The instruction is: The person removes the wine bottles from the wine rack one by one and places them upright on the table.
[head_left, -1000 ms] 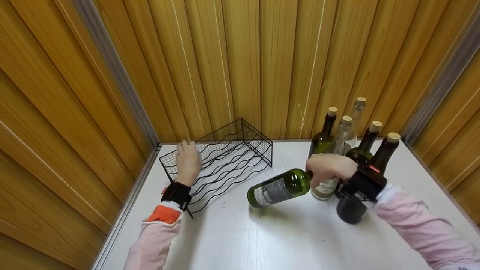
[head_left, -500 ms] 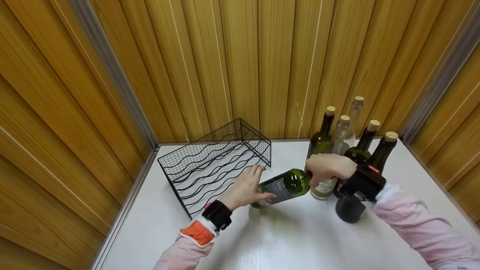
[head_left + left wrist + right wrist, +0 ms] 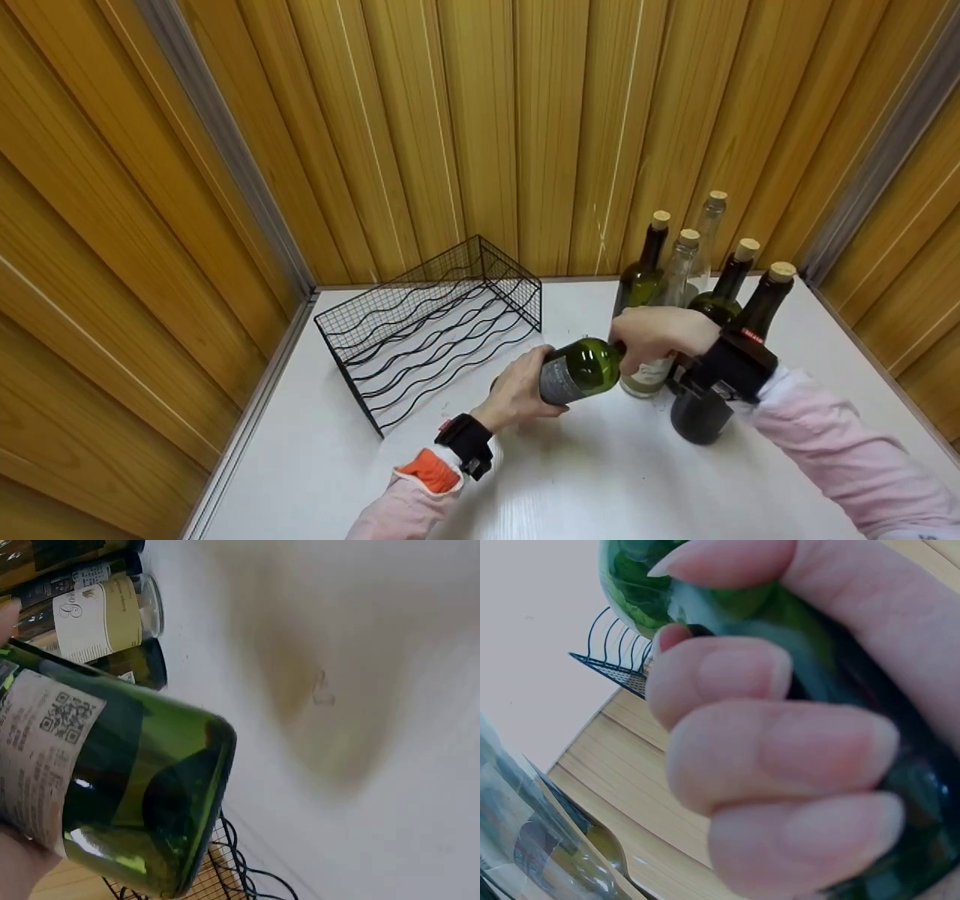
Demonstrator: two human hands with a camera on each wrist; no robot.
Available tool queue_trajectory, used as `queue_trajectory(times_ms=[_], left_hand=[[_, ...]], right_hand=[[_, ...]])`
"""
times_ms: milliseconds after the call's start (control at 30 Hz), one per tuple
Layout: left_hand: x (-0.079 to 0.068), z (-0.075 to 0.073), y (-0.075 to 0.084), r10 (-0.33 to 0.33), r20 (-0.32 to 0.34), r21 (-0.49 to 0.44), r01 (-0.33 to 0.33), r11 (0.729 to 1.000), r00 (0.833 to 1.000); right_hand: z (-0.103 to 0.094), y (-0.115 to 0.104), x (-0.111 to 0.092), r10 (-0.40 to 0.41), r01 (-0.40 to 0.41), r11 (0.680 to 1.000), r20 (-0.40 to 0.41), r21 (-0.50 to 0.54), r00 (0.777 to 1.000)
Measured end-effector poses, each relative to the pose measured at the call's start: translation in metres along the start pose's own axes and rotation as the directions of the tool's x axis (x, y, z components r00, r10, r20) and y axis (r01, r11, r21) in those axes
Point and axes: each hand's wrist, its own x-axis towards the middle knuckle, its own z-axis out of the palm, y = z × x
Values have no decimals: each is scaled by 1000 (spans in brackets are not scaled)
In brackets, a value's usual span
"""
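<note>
A green wine bottle [image 3: 592,363] is held tilted above the white table, its base toward the left and its neck toward the right. My right hand [image 3: 658,335] grips it by the neck; the right wrist view shows curled fingers [image 3: 780,727] around the dark glass. Around the lower body, over part of the label, my left hand [image 3: 519,391] has hold of it. In the left wrist view the bottle's base [image 3: 172,787] and a label with a QR code [image 3: 67,718] show. A black wire wine rack [image 3: 442,330] stands left of the bottle.
Several corked bottles stand upright at the right, among them a clear one [image 3: 681,262] and a dark one [image 3: 766,304], close to my right hand and wrist. Wood-panelled walls [image 3: 555,135] enclose the white table [image 3: 585,480] at the back and sides.
My left hand has moved right from the rack's left side to the bottle and now grips its lower body. The right hand and the bottle have stayed nearly in place.
</note>
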Motion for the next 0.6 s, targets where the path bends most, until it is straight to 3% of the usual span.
queue_trajectory(times_ms=[167, 300, 400, 500, 600], left_hand=[[-3, 4, -1, -7, -20, -58, 6, 998, 1000], [-6, 2, -1, -30, -6, -52, 30, 998, 1000], [-7, 0, 0, -42, 7, -41, 42, 998, 999], [-6, -1, 0, -44, 10, -30, 44, 999, 999], [-6, -1, -1, -53, 8, -18, 53, 998, 999]], right_hand=[[1, 1, 1, -1, 1, 1000, 34, -15, 999], [1, 1, 4, 17, -17, 1000, 103, 7, 995], [0, 1, 7, 0, -3, 1000, 106, 27, 994], [-4, 1, 9, -83, 84, 994, -8, 73, 996], [-12, -1, 6, -182, 212, 968, -208, 136, 961]])
